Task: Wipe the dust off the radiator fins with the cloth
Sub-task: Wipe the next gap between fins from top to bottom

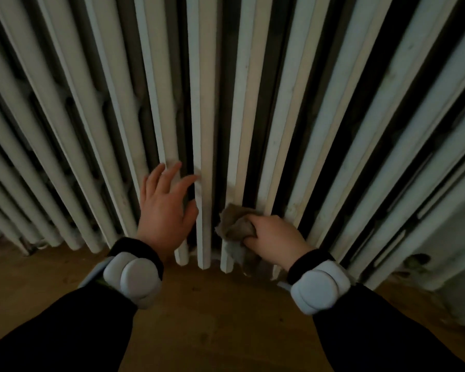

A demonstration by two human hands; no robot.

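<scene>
A tall white cast-iron radiator [204, 103] with many vertical fins fills the upper view. My right hand [274, 234] grips a crumpled grey-brown cloth [235, 226] and presses it against the lower end of a fin just right of centre. My left hand [164, 208] lies flat with spread, straight fingers on the fins just left of centre, near their bottom ends. Both wrists carry grey padded bands over black sleeves.
A brown wooden floor [212, 318] runs under the radiator's feet. At the lower right the wall or base [457, 296] beside the radiator looks stained and dark. Dark gaps separate the fins.
</scene>
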